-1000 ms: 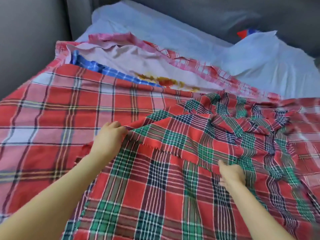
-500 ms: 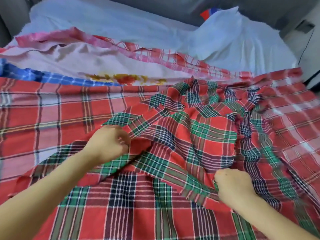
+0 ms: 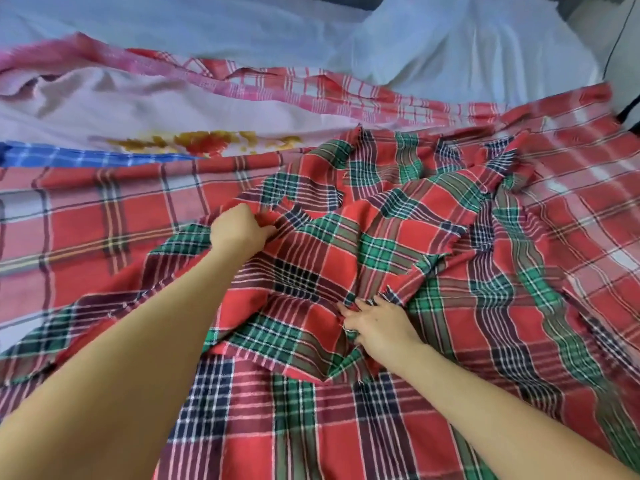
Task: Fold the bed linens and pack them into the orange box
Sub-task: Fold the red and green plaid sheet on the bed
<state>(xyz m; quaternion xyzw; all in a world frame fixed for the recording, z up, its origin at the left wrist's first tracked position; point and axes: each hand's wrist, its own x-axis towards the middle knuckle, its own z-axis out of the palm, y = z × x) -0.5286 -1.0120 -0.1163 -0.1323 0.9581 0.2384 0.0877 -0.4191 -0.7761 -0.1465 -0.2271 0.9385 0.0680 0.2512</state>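
A red, green and navy plaid cloth (image 3: 398, 237) lies crumpled across the middle of the bed, on top of a paler red plaid sheet (image 3: 86, 216). My left hand (image 3: 239, 232) grips a bunched fold of the plaid cloth near its upper left edge. Lower and to the right, my right hand (image 3: 375, 322) pinches a frayed edge of the same cloth with curled fingers. The orange box is nowhere in view.
Behind the plaid cloth lie a pale pink sheet with a yellow-orange print (image 3: 156, 116), a blue checked strip (image 3: 69, 157), a pink checked edge (image 3: 277, 88) and a white sheet (image 3: 450, 57). A dark cable (image 3: 613, 46) runs down the far right.
Both hands have gathered the plaid cloth inward, bunching it more. My right hand has moved left along the frayed edge. The view has shifted forward and down the bed.
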